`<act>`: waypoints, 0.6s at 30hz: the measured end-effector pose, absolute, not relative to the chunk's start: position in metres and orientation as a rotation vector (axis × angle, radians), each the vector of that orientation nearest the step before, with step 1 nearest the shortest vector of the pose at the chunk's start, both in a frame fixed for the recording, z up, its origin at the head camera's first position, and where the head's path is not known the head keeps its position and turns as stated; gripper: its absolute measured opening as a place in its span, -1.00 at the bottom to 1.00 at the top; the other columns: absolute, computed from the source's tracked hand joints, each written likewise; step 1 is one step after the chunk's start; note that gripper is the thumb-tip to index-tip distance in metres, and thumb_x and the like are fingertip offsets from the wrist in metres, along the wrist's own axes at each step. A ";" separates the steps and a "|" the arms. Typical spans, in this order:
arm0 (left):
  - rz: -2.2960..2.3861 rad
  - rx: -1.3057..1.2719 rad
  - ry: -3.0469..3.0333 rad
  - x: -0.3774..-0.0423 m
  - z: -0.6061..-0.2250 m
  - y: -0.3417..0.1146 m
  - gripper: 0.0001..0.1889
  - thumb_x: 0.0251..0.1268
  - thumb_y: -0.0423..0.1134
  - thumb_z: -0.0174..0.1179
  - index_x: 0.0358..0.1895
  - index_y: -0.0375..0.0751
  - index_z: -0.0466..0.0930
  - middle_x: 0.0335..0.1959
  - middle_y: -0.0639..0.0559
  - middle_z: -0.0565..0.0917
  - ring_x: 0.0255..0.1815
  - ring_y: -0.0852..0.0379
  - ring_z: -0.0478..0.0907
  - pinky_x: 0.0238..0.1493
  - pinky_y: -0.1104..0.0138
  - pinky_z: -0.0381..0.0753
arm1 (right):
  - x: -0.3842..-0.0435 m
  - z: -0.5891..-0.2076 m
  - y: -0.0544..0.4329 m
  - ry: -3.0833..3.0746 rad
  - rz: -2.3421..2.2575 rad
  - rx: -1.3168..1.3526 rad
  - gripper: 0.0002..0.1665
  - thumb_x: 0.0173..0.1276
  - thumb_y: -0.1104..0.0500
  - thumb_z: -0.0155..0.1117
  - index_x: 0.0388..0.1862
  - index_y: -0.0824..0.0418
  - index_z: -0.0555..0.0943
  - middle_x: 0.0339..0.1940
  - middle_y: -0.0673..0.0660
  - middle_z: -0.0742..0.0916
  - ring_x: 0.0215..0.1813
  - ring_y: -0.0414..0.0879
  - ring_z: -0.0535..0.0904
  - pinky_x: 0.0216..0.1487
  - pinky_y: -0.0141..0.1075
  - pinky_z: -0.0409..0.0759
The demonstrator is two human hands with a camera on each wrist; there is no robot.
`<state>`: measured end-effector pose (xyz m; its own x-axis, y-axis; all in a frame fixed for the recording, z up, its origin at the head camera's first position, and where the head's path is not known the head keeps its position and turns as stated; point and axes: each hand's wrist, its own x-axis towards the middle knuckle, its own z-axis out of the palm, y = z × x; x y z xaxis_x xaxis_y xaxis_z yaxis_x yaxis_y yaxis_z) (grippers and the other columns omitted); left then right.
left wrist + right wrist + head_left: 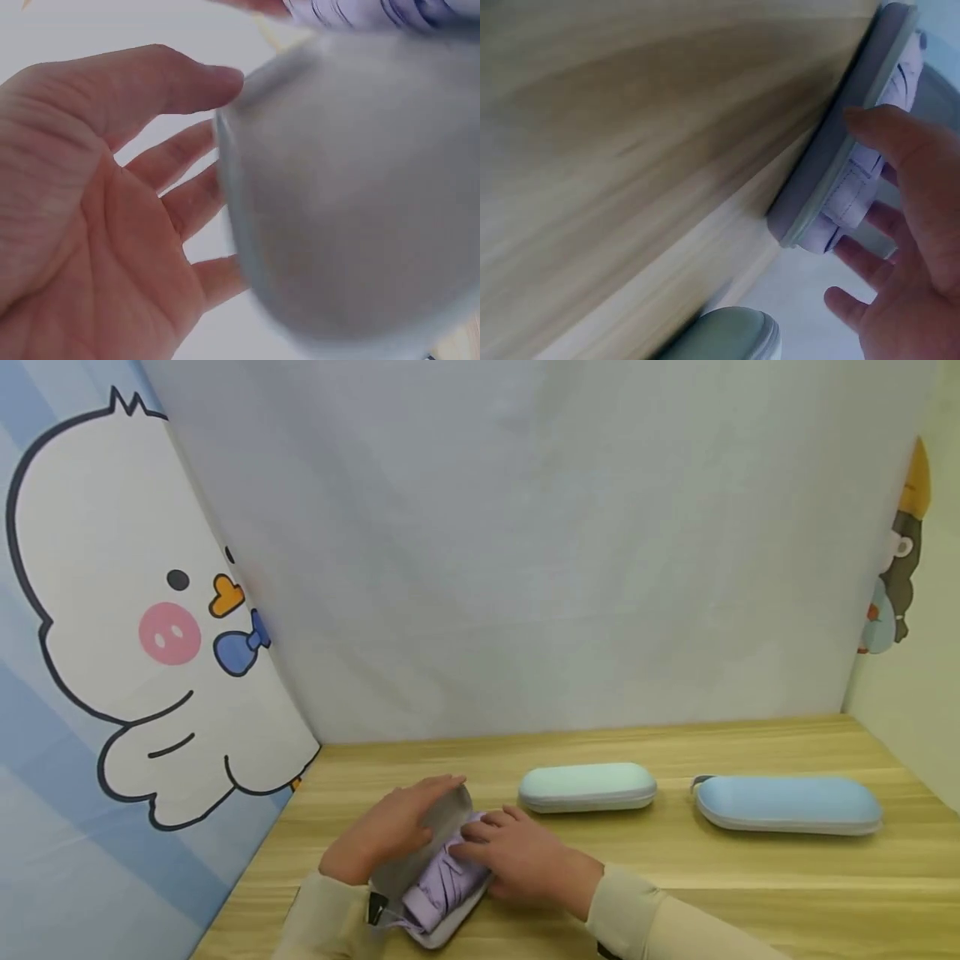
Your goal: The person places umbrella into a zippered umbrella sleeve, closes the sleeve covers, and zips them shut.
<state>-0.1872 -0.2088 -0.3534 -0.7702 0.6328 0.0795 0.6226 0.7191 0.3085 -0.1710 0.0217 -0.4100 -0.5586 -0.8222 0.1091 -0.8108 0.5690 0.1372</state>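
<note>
An elongated hard case (442, 937) lies opened on the table, its grey-lined lid (447, 814) raised on the left. Inside the base rests a folded lilac umbrella (442, 887) with a thin wrist cord at its near end. My left hand (390, 828) holds the lid by its edge; in the left wrist view the thumb (202, 86) is at the rim, the other fingers partly hidden behind the lid. My right hand (528, 860) lies over the umbrella, fingers extended and spread across it. In the right wrist view its thumb (885, 131) touches the case's rim.
A mint-green case (588, 787) sits closed behind and right of the opened one. Farther right lies a closed light-blue case (787, 803) with a dark loop at its left end. A white curtain (525, 543) hangs behind the wooden table, and a printed cloth (90, 635) at left.
</note>
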 end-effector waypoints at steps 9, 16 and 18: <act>0.519 0.998 2.814 -0.184 -0.353 -0.197 -0.28 0.34 -0.38 0.37 0.55 -0.20 0.33 0.47 -0.23 0.43 0.39 -0.25 0.45 0.27 -0.10 0.51 | -0.131 -0.409 0.060 -2.647 -0.077 1.273 -0.22 0.17 -0.18 0.52 0.39 -0.14 0.55 0.15 -0.03 0.59 0.16 0.01 0.51 0.29 -0.05 0.48; 0.501 1.098 2.781 -0.183 -0.359 -0.171 -0.29 0.37 -0.25 0.39 0.55 -0.15 0.35 0.47 -0.17 0.44 0.41 -0.17 0.45 0.31 -0.07 0.49 | -0.097 -0.407 0.100 -2.771 -0.043 1.162 -0.18 0.20 -0.20 0.54 0.43 -0.06 0.54 0.13 0.01 0.59 0.08 0.05 0.51 0.20 0.04 0.53; 0.475 1.135 2.783 -0.183 -0.360 -0.161 -0.29 0.37 -0.22 0.39 0.55 -0.14 0.35 0.47 -0.16 0.45 0.41 -0.17 0.45 0.32 -0.06 0.49 | -0.092 -0.408 0.115 -2.813 -0.030 1.109 -0.15 0.19 -0.20 0.54 0.45 -0.06 0.53 0.14 0.02 0.59 0.07 0.07 0.52 0.17 0.07 0.54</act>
